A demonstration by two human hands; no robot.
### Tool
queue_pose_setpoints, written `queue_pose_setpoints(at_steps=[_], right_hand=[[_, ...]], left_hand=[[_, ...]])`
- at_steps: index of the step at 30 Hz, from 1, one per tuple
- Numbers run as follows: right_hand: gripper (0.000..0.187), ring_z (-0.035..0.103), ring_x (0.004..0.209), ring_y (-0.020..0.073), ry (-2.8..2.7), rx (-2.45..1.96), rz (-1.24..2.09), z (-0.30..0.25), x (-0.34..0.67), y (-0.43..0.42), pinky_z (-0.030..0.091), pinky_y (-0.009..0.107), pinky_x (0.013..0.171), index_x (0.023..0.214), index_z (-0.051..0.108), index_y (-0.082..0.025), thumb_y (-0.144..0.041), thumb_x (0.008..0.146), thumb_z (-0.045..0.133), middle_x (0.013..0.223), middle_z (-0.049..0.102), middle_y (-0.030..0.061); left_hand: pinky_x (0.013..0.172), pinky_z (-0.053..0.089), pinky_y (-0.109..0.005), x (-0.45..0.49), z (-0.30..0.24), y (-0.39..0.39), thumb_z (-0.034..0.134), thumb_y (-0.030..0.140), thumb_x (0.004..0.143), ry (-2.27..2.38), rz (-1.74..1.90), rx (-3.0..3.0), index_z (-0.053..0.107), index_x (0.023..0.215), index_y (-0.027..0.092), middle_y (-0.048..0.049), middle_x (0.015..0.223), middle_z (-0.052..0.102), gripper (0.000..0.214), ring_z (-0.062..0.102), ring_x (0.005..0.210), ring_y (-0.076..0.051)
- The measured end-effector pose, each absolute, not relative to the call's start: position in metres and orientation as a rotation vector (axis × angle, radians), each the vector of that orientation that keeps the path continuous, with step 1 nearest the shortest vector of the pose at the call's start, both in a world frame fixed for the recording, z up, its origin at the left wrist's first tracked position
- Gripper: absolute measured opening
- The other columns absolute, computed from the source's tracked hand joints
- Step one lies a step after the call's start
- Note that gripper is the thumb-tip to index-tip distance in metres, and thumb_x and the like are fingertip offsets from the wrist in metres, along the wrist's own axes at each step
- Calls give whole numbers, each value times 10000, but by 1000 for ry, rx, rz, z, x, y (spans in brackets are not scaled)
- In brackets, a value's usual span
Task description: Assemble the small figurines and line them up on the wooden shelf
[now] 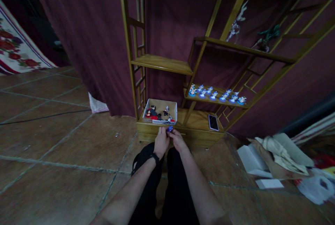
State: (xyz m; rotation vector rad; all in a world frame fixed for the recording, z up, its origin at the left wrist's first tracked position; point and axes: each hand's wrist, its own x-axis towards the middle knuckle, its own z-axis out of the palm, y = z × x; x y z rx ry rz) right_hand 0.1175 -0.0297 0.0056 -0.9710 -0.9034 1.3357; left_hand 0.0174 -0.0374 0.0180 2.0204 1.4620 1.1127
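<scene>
In front of the low base of the shelf, my right hand (pixel 178 141) pinches a small blue-purple figurine (pixel 170 128). Curled fingers of my left hand (pixel 161 142) meet its left side, hiding part of it. Just beyond the hands sits a shallow open box (pixel 176 108) with several small red, black and white figurines (pixel 151 112) lying in it. On the raised shelf board (pixel 204 99) to the right, several blue-and-white figurines (pixel 214 95) stand upright in rows.
A phone (pixel 213 122) lies on the wooden base at the right. Glass-like ornaments (pixel 235 29) stand on an upper shelf. White boxes (pixel 252 160), cloth and plastic bags (pixel 316 186) are on the tiled floor at right. A dark cable (pixel 52 116) crosses the floor at left.
</scene>
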Motion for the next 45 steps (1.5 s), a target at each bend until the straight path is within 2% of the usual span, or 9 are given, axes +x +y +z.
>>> queue_pose_setpoints(at_steps=[4,12,14,18,23,29,35,41,45], right_hand=[[279,572,884,180,-894,-975,1360,10,116,-32,402,294,827,867,649,-187,-247,595,660,871,673,20],[255,598,825,180,-772,-1008,1342,7,112,-29,442,282,745,840,647,-198,-283,600,637,865,678,23],[241,603,777,177,-707,-1072,1292,4,111,-25,453,275,696,801,635,-194,-333,604,635,829,679,26],[344,607,698,163,-677,-1105,1316,4,111,-21,453,256,613,838,618,-173,-462,655,578,805,675,44],[411,604,648,148,-656,-1064,1350,8,113,-24,453,253,578,863,602,-167,-526,666,566,804,669,56],[337,617,691,161,-605,-1000,1391,6,121,-25,461,268,604,851,591,-188,-424,619,654,817,673,38],[212,611,751,148,-620,-939,1493,6,130,-27,453,256,644,834,601,-211,-274,633,623,816,667,-3],[189,598,716,136,-648,-927,1513,12,130,-31,452,263,662,794,613,-190,-305,645,616,783,656,-2],[184,582,741,142,-686,-918,1520,14,128,-34,454,273,682,753,612,-182,-251,591,661,769,646,-4]], left_hand=[[697,433,-297,13,21,-39,471,123,751,1480,1077,2007,459,1006,207,-67,1010,460,268,538,879,-195],[849,414,-336,6,6,-18,508,91,700,1162,1243,1746,542,977,185,-54,956,595,294,560,918,-179],[827,434,-335,5,-2,-9,538,102,678,1119,1216,1601,566,956,178,-51,913,632,290,586,878,-179],[717,482,-311,2,-13,3,583,137,639,1010,1126,1360,580,914,150,-50,832,661,276,616,774,-175],[671,496,-286,2,-13,3,585,136,622,943,1089,1313,572,927,146,-49,852,661,305,614,720,-151],[688,493,-285,3,-5,-1,570,119,610,950,1078,1338,581,947,153,-46,886,659,339,611,758,-152],[751,476,-309,2,-3,0,626,152,588,899,1066,1335,598,922,153,-38,851,666,335,605,791,-158],[750,475,-303,3,-8,3,645,186,602,944,1074,1416,623,880,150,-41,821,674,281,608,758,-157],[755,474,-303,4,-10,2,621,147,600,996,1104,1485,637,857,157,-34,827,676,258,609,765,-163]])
